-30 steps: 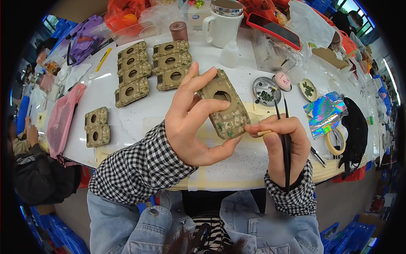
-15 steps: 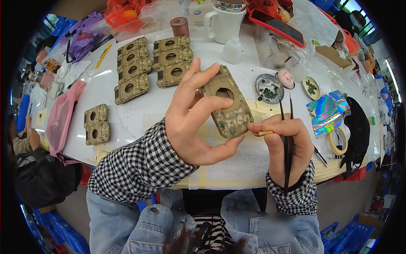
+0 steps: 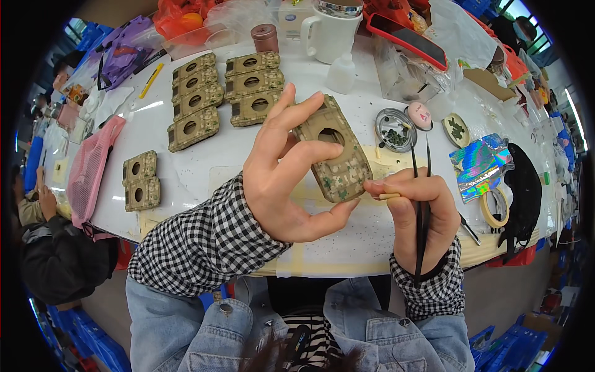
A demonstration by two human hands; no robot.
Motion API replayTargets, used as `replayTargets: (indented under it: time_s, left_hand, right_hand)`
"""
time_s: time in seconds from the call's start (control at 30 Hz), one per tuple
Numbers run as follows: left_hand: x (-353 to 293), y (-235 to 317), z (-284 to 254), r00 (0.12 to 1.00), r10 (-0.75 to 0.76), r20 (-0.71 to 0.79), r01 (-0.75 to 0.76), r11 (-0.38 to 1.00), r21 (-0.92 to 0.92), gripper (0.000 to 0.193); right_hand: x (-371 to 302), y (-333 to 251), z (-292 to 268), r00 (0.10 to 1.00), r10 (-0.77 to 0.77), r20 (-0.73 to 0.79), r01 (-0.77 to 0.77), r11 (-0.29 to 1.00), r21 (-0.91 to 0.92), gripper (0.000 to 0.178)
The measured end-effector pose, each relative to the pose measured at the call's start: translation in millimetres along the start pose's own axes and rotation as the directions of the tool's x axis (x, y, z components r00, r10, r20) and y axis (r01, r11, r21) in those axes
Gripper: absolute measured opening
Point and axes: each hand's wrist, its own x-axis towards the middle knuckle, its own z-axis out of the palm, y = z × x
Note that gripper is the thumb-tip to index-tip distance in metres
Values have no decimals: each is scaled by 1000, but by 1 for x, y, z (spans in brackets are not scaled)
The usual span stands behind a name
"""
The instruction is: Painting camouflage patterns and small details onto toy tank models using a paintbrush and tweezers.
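Note:
My left hand [image 3: 273, 192] is closed around a camouflage-painted toy tank hull [image 3: 344, 170], tilted above the table. The hull has a round hole in its upper face, and my index finger lies across it. My right hand [image 3: 437, 214] grips black tweezers [image 3: 421, 248], tips pointing away from me and apart. A short, pale, thin stick [image 3: 390, 196] is pinched between the thumb and fingers of that same hand. Its thin end reaches toward the hull's near right corner; I cannot tell whether they touch. Several matching tank hulls [image 3: 197, 129] stand in rows to the left.
A round dish [image 3: 395, 144] of small dark green bits and a second small dish [image 3: 457, 130] lie to the right. Beyond are a white mug [image 3: 328, 38], a squeeze bottle [image 3: 341, 74] and a phone [image 3: 406, 40]. A tape roll [image 3: 496, 208] lies near the right edge.

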Motion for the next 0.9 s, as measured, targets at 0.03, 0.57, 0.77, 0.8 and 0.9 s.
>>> replayTargets:
  time_s: [0.03, 0.57, 0.77, 0.8, 0.9]
  left_hand:
    - [0, 0, 0, 1000, -1, 2, 1, 1000, 2, 51]
    - [0, -1, -2, 1000, 18, 1, -18, 1000, 6, 52]
    - [1, -1, -3, 999, 46, -3, -46, 998, 34, 52]
    - [2, -1, -2, 998, 63, -9, -63, 996, 58, 52]
    - [1, -4, -1, 996, 92, -21, -91, 994, 54, 52]
  right_hand:
    - [0, 0, 0, 1000, -6, 0, 6, 1000, -5, 12]
    - [0, 0, 1, 1000, 4, -12, -4, 1000, 18, 11]
    - [0, -4, 1, 998, 56, -36, -51, 992, 117, 8]
    - [0, -5, 0, 996, 80, -50, -71, 984, 165, 7]
    - [-2, -4, -8, 979, 115, -167, -91, 985, 148, 8]
